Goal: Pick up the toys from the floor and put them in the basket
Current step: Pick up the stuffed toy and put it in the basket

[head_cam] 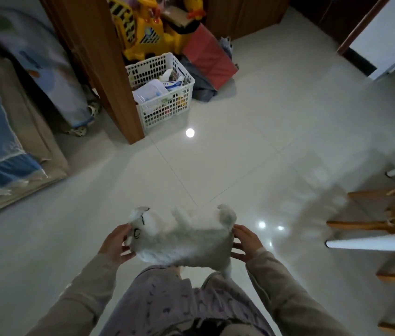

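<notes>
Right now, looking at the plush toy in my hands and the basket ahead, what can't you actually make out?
Head view only:
- Plush toy: motion blur smears its fur and legs; the underside is turned away.
- Left hand and right hand: palms hidden behind the toy.
- White basket: contents too small and jumbled to identify; its left side is hidden by the wooden door frame.
- Yellow ride-on toy: cut off by the top edge.

You won't find any readable text, label, brand or number here; the packets in the white basket (160, 90), far ahead of your hands, are too blurred.
</notes>
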`<state>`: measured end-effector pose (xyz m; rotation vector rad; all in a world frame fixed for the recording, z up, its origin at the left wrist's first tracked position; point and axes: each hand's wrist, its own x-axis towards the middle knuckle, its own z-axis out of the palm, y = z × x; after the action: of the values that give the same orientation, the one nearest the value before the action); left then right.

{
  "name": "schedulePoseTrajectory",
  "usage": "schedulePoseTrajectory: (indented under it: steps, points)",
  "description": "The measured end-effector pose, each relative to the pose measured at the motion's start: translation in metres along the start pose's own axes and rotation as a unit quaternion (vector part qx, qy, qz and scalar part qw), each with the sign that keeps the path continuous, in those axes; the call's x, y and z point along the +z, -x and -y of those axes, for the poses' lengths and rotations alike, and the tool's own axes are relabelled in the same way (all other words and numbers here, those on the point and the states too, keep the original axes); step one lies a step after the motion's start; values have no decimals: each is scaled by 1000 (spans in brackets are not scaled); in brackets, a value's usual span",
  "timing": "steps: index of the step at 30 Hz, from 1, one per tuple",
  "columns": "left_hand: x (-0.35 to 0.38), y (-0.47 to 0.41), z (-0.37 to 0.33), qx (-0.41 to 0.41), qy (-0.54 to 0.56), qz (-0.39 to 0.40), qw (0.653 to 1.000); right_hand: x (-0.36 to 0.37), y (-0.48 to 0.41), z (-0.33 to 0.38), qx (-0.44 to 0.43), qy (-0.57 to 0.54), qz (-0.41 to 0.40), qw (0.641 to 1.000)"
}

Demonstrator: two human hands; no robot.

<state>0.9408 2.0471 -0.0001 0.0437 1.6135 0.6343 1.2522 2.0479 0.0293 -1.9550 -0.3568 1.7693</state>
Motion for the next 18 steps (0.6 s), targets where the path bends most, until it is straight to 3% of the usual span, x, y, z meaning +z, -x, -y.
schedulePoseTrajectory:
  steps: [7, 18]
  points:
    - [57, -24, -115, 38, -43, 40, 998, 12, -54, 103, -16, -8, -52, 998]
    - [134, -72, -223, 22, -18, 55, 998, 14, -142, 242, -24, 12, -77, 997]
